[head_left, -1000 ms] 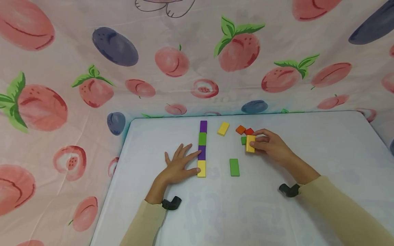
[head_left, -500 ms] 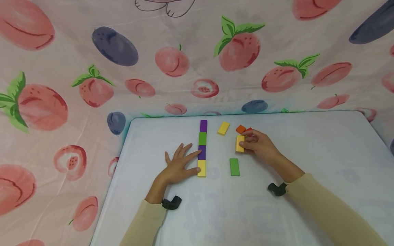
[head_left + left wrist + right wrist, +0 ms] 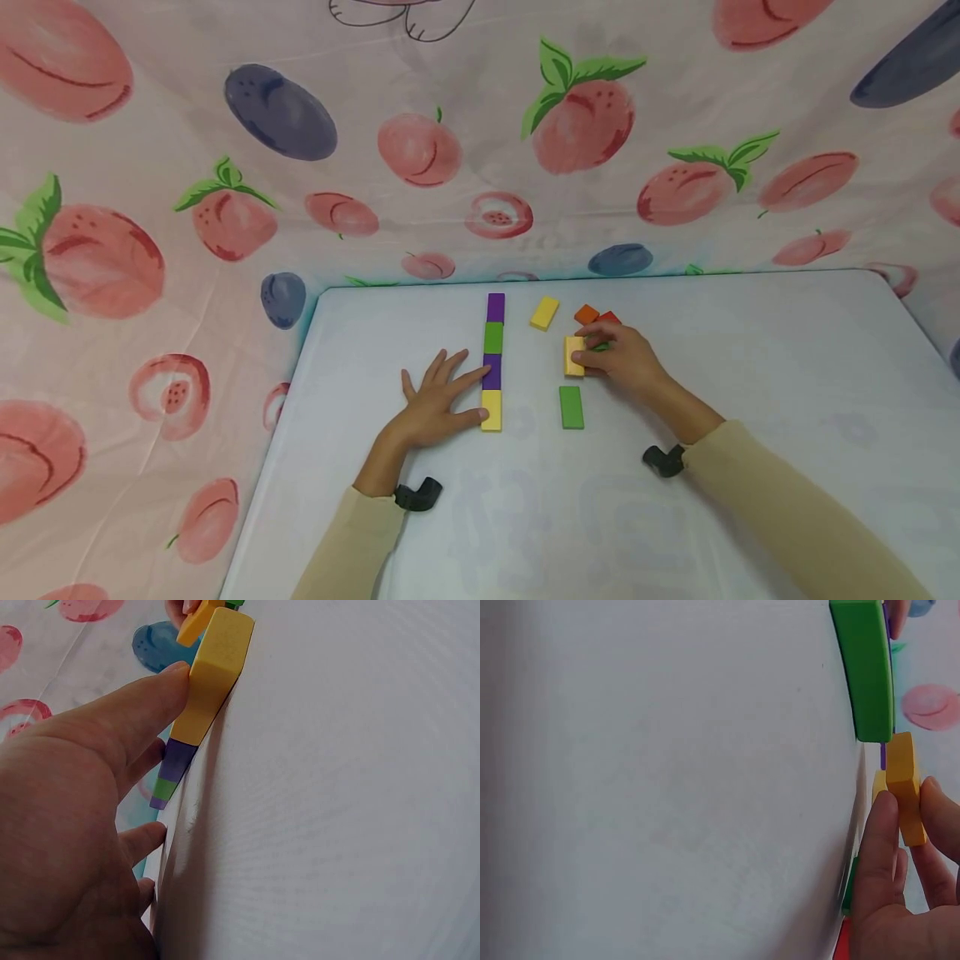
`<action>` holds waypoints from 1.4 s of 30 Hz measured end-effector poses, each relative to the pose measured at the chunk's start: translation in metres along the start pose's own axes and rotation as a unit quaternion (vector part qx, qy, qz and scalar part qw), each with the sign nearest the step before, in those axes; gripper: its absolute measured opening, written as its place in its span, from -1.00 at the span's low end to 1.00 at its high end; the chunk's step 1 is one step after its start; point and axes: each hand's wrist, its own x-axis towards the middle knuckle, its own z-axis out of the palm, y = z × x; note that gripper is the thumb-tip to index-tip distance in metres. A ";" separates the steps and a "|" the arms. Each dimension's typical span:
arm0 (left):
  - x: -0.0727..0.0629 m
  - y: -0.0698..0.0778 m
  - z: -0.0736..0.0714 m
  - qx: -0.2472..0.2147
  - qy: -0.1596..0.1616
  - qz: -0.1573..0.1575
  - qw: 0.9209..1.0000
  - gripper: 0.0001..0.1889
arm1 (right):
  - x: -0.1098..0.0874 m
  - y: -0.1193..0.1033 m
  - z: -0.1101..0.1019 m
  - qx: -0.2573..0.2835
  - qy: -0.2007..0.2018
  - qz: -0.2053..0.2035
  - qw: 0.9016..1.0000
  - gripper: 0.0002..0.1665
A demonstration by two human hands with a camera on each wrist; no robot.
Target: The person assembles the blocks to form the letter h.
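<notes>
Four-sided flat blocks stand end to end in a line: a yellow block (image 3: 491, 414) nearest, then a purple block (image 3: 492, 379), a green block (image 3: 493, 338) and another purple block (image 3: 496, 307). My left hand (image 3: 423, 414), fingers spread, touches the line's left side, thumb at the yellow block and index finger at the nearer purple one. Between thumb and fingers, my right hand (image 3: 626, 360) pinches a yellow-orange block (image 3: 573, 357), seen edge-on in the right wrist view (image 3: 904, 787). Just nearer lies a loose green block (image 3: 572, 407).
Beyond the right hand lie an orange block (image 3: 587, 314) and a red block (image 3: 611, 317). Another green block (image 3: 602, 346) is mostly hidden by the right fingers. A loose yellow block (image 3: 544, 313) lies tilted near the back edge of the white table (image 3: 787, 350), before a fruit-print cloth (image 3: 450, 75).
My right hand has moved left with the yellow-orange block, from beside the small green block to just beyond the loose green one. The left hand and the line of blocks stay put.
</notes>
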 end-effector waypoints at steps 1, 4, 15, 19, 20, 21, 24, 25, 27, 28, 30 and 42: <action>0.000 0.000 0.000 0.001 -0.001 0.000 1.000 -0.27 | 0.000 -0.001 0.001 -0.012 0.003 -0.002 1.000 -0.47; 0.000 -0.001 0.000 0.004 -0.002 -0.002 1.000 -0.27 | 0.000 -0.002 0.003 -0.040 0.009 -0.005 0.999 -0.49; 0.000 0.001 0.000 0.005 0.003 -0.004 1.000 -0.27 | 0.001 -0.006 0.008 -0.085 0.017 -0.016 0.996 -0.49; -0.001 0.002 0.000 0.005 0.007 -0.004 1.000 -0.28 | 0.002 -0.005 0.009 -0.099 0.015 -0.019 0.995 -0.49; -0.001 0.002 0.000 0.005 0.006 -0.004 1.000 -0.27 | 0.003 -0.005 0.010 -0.103 0.014 -0.019 0.994 -0.49; -0.001 0.002 0.000 0.007 0.004 -0.007 1.000 -0.27 | 0.003 -0.004 0.010 -0.107 0.013 -0.019 0.994 -0.49; 0.000 0.002 0.000 0.009 -0.002 -0.011 1.000 -0.26 | 0.005 -0.005 0.011 -0.121 0.011 -0.018 0.992 -0.48; 0.000 0.002 0.001 0.009 -0.002 -0.011 1.000 -0.26 | 0.006 -0.005 0.011 -0.125 0.011 -0.018 0.992 -0.49; 0.000 0.001 0.001 0.009 -0.002 -0.011 1.000 -0.26 | 0.007 -0.005 0.012 -0.132 0.009 -0.020 0.991 -0.48; 0.000 0.001 0.001 0.008 -0.002 -0.011 1.000 -0.26 | 0.007 -0.005 0.012 -0.135 0.008 -0.020 0.991 -0.49; 0.000 0.001 0.001 0.006 -0.001 -0.010 1.000 -0.26 | 0.007 -0.006 0.012 -0.137 0.007 -0.022 0.990 -0.49; 0.000 0.001 0.001 0.006 -0.002 -0.008 1.000 -0.27 | 0.008 -0.007 0.006 -0.159 -0.020 -0.039 0.986 -0.51</action>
